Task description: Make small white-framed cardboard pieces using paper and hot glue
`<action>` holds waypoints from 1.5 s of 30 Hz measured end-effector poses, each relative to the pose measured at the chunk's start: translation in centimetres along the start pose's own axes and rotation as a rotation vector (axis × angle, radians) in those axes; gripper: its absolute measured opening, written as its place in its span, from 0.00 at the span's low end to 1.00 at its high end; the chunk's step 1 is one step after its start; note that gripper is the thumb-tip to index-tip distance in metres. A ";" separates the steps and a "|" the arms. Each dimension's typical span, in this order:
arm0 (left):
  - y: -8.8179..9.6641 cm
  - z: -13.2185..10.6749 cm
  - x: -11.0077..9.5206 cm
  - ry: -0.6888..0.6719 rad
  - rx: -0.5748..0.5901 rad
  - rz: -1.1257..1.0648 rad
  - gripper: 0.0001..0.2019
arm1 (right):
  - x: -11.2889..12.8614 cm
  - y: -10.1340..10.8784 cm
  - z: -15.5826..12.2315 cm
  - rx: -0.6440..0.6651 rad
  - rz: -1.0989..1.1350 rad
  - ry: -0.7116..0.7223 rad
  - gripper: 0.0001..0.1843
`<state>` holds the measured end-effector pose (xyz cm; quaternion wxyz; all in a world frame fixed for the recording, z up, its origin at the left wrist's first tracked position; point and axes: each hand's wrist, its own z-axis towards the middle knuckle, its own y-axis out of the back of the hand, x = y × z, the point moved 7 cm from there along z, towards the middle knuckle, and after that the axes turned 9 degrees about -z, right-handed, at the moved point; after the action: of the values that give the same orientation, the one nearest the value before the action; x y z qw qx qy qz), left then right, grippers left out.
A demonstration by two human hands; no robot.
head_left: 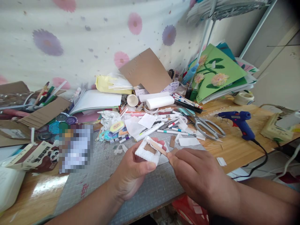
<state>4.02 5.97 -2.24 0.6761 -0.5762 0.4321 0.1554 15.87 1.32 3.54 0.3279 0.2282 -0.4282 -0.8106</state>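
My left hand [131,173] is closed round a small square white foam frame [148,151] with a brown cardboard centre, thumb on its front edge. My right hand [199,175] pinches a thin wooden stick [157,147] whose far end lies across the frame's centre. Both hands hover just above a grey cutting mat [98,178] near the table's front edge.
Behind the hands lies a clutter of pens, paper scraps, a paper cup [132,100] and white rolls. Scissors [206,126] and a blue glue gun [239,122] with its black cord rest on the wooden table at right. Cardboard boxes and a panda carton [35,154] crowd the left.
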 end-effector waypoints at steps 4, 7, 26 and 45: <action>0.2 0.0 0.2 0.012 -0.029 -0.014 0.23 | -0.3 0.0 0.1 0.016 0.030 -0.030 0.11; 0.3 0.0 0.3 0.009 -0.039 -0.014 0.23 | -0.5 -0.1 0.1 0.021 0.097 -0.073 0.11; -0.1 0.3 0.3 0.059 0.056 -0.033 0.22 | -0.1 0.6 0.0 0.072 0.091 0.017 0.11; 0.8 0.2 0.1 -0.068 -0.017 0.216 0.24 | -3.2 -1.1 -0.3 0.158 0.671 -0.471 0.06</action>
<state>3.54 6.34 -2.81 0.6649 -0.5262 0.4673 0.2504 17.86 3.90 2.74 0.4483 -0.0911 -0.6031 -0.6535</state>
